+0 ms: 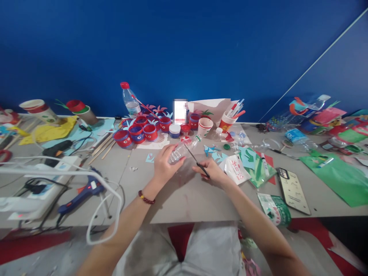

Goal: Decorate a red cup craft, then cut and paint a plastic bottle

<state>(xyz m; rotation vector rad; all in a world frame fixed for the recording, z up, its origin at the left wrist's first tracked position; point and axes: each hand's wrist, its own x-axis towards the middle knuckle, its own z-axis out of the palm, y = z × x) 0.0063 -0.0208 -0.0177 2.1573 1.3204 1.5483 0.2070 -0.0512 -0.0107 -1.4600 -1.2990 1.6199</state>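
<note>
A clear plastic bottle (179,152) lies tilted in my left hand (166,163), its neck pointing up and to the right. My left fingers are wrapped round its lower part. My right hand (211,171) is closed on the dark handles of a pair of scissors (198,163). The scissor blades reach up and left to the bottle's side; whether they have gone through the plastic I cannot tell. Behind the bottle stand several red and blue decorated cups (136,133), some with paper leaves on top.
A glue gun (82,195) and a white power strip (43,191) with looping cables lie at the left. A phone (293,191), a green packet (274,209) and green sheets (336,180) are at the right. A cup of markers (227,122) stands at the back.
</note>
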